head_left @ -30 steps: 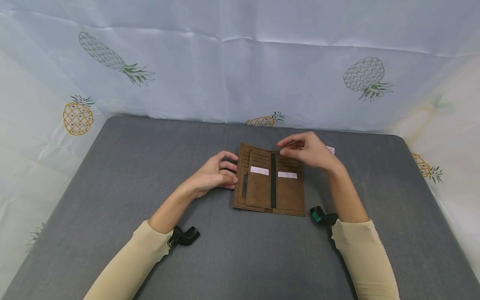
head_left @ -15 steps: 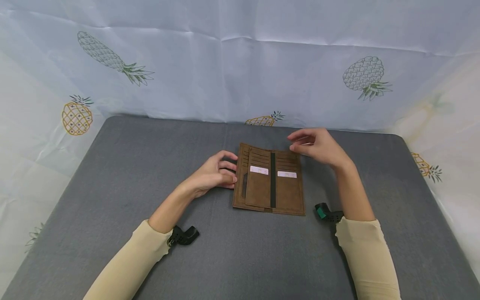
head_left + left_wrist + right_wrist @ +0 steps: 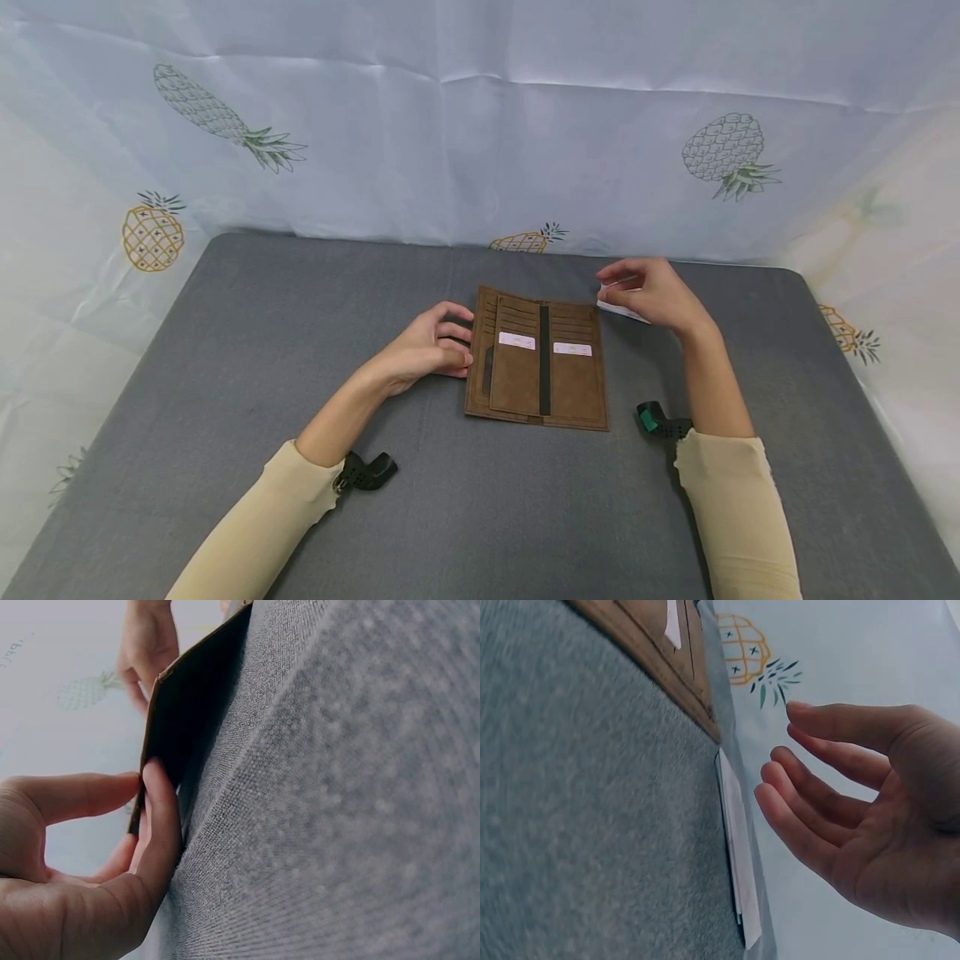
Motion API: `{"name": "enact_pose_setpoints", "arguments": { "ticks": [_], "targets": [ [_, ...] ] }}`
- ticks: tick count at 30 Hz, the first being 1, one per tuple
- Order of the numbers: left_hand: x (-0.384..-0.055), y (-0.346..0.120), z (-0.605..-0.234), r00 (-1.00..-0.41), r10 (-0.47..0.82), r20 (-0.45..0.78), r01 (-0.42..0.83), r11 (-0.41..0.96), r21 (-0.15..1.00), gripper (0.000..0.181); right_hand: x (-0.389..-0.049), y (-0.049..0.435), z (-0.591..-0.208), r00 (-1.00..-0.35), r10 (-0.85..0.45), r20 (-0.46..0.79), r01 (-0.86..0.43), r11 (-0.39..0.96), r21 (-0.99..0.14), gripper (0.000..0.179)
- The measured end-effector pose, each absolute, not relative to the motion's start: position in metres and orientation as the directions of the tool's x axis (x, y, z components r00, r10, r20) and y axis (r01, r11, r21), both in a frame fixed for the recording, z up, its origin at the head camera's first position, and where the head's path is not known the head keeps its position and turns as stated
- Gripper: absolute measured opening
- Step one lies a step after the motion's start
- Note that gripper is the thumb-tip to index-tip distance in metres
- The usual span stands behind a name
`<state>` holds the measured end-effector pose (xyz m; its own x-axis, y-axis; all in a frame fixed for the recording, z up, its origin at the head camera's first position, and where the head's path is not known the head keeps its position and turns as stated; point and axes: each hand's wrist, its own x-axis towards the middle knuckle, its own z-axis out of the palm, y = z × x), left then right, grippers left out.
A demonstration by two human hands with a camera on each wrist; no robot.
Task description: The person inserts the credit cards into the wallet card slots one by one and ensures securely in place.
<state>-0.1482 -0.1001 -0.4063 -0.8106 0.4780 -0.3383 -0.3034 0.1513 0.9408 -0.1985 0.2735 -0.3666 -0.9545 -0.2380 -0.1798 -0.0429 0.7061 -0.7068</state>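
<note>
A brown bifold wallet (image 3: 573, 392) lies opened out on the grey table, with rows of card slots on both halves. One pale card (image 3: 517, 341) sticks out of a slot on the left half, another pale card (image 3: 572, 349) out of the right half. My left hand (image 3: 423, 346) pinches the wallet's left edge between thumb and fingers, and the left wrist view shows this edge lifted off the cloth. Just over a small stack of white cards (image 3: 737, 847) at the wallet's upper right hovers my right hand (image 3: 877, 802), fingers loosely bent, nothing between them.
Grey cloth covers the table (image 3: 450, 517). Behind it hangs a white curtain (image 3: 480, 150) with pineapple prints, which also runs along both sides. A dark wrist camera (image 3: 367, 472) sits on the left forearm, another dark wrist camera (image 3: 660, 419) on the right.
My right hand has moved right, from the top of the wallet's right half to over the white card stack. The left hand keeps its hold on the wallet's edge.
</note>
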Motion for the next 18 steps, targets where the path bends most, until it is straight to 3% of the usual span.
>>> {"name": "enact_pose_setpoints", "arguments": {
  "ticks": [10, 18],
  "targets": [
    [-0.147, -0.100, -0.404, -0.809, 0.483, -0.335, -0.302, 0.148, 0.942, 0.066, -0.202, 0.287, -0.373, -0.970, -0.200, -0.142, -0.048, 0.724, -0.688, 0.045],
    [-0.147, -0.099, -0.406, -0.811, 0.478, -0.336, -0.306, 0.143, 0.941, 0.064, -0.209, 0.292, -0.377, -0.959, -0.136, -0.248, 0.037, 0.807, -0.589, 0.057]
  ]
}}
